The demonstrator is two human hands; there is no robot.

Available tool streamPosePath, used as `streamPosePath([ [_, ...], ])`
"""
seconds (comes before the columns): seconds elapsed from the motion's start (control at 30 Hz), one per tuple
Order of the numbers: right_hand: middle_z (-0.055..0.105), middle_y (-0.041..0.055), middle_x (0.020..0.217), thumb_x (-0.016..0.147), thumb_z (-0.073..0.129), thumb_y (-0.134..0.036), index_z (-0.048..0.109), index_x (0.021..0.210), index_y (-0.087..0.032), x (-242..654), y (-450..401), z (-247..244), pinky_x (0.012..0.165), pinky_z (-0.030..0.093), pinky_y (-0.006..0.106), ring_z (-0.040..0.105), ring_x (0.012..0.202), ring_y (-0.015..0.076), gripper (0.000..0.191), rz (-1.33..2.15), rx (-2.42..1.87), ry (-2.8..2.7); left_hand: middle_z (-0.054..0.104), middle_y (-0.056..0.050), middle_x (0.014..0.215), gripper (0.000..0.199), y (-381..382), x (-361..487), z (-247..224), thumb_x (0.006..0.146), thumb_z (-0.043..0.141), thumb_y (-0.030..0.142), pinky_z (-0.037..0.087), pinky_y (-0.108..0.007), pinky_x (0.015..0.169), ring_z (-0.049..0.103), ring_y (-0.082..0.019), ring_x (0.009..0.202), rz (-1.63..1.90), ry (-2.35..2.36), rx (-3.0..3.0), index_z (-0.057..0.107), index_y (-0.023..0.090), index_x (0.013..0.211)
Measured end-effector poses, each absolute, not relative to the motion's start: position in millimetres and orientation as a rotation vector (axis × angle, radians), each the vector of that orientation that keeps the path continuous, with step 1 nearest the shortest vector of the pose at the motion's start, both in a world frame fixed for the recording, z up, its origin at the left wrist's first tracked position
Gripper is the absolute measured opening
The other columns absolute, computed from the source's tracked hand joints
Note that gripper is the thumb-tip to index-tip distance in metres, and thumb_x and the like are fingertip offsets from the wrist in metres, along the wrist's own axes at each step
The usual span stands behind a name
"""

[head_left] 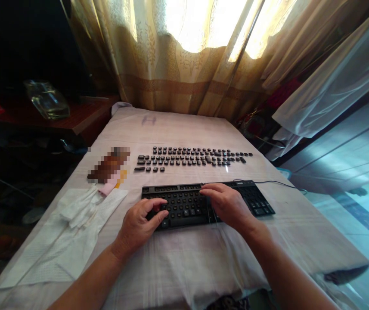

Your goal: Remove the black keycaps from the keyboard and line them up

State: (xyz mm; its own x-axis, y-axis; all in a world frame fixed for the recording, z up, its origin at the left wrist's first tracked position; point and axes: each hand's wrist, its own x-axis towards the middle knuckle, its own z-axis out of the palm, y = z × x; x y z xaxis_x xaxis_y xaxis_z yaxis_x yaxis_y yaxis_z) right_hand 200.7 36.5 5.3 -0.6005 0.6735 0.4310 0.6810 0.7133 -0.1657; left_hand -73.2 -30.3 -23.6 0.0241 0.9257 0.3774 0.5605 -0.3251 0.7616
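A black keyboard (181,222) lies on the cloth-covered table, with many of its keycaps off. My left hand (144,219) rests at its left end, thumb and index finger apart over the keys, holding nothing that I can see. Over the middle of the keyboard, my right hand (226,202) has its fingers pressed together around something thin that I cannot make out. Beyond the keyboard, loose black keycaps (178,162) lie in several rows.
White cloths or papers (84,215) lie at the left, beside a pixelated item (110,165). A cable (281,183) runs right from the keyboard. A glass jar (48,101) stands on a wooden cabinet (84,114). Curtains (184,73) hang behind the table.
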Motion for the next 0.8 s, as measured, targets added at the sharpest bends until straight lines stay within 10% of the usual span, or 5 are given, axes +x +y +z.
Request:
streamPosePath([
  [0.33, 0.072, 0.0084, 0.096, 0.093, 0.061, -0.026, 0.072, 0.106, -0.019, 122.1, 6.8, 12.1, 0.074, 0.056, 0.028, 0.069, 0.084, 0.0176, 0.019, 0.329, -0.742, -2.329, 0.073, -0.001, 0.07, 0.025, -31.0, -70.9, -13.3, 0.077, 0.07, 0.039, 0.054, -0.026, 0.06, 0.066, -0.018, 0.064, 1.184, 1.428, 1.579, 0.078, 0.023, 0.094],
  [0.6, 0.073, 0.0072, 0.092, 0.091, 0.063, -0.029, 0.072, 0.099, -0.018, 113.5, 9.9, 15.4, 0.072, 0.054, 0.028, 0.069, 0.08, 0.0179, 0.016, 0.311, -0.764, -2.308, 0.077, -0.004, 0.109, 0.038, -32.2, -70.3, -12.2, 0.079, 0.067, 0.039, 0.055, -0.038, 0.091, 0.071, -0.026, 0.099, 1.174, 1.263, 1.292, 0.074, 0.025, 0.114],
  [0.8, 0.072, 0.0058, 0.092, 0.09, 0.064, -0.026, 0.068, 0.099, -0.018, 98.7, 13.6, 22.0, 0.07, 0.052, 0.029, 0.068, 0.078, 0.0191, 0.013, 0.196, -0.799, -2.319, 0.073, -0.002, 0.071, 0.047, -30.4, -74.1, -12.0, 0.075, 0.072, 0.047, 0.049, -0.024, 0.056, 0.06, -0.013, 0.058, 1.211, 1.269, 1.095, 0.074, 0.023, 0.115],
])
